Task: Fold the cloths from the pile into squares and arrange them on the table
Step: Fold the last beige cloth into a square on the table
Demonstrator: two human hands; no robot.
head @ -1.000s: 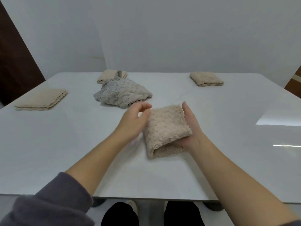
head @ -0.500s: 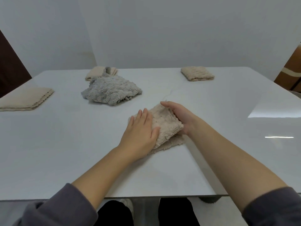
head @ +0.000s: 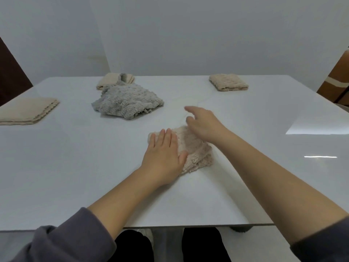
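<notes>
Flattening of the folded beige cloth (head: pixel 194 150) at frame centre looks like the step in hand. The left hand (head: pixel 164 157) lies palm-down on its near-left part, fingers straight and together, pressing it to the counter (head: pixel 75 167). The right hand (head: pixel 204 123) hovers over the cloth's far-right corner, motion-blurred, fingers loosely extended and gripping nothing. Likely next: place this square in a free spot, then take the unfolded grey cloth (head: pixel 128 103), upper left of centre. Already folded are the left-edge square (head: pixel 26 110), upper-left square (head: pixel 109 80) and upper-right square (head: pixel 228 82). Loose layers at the beige cloth's near edge may need squaring.
</notes>
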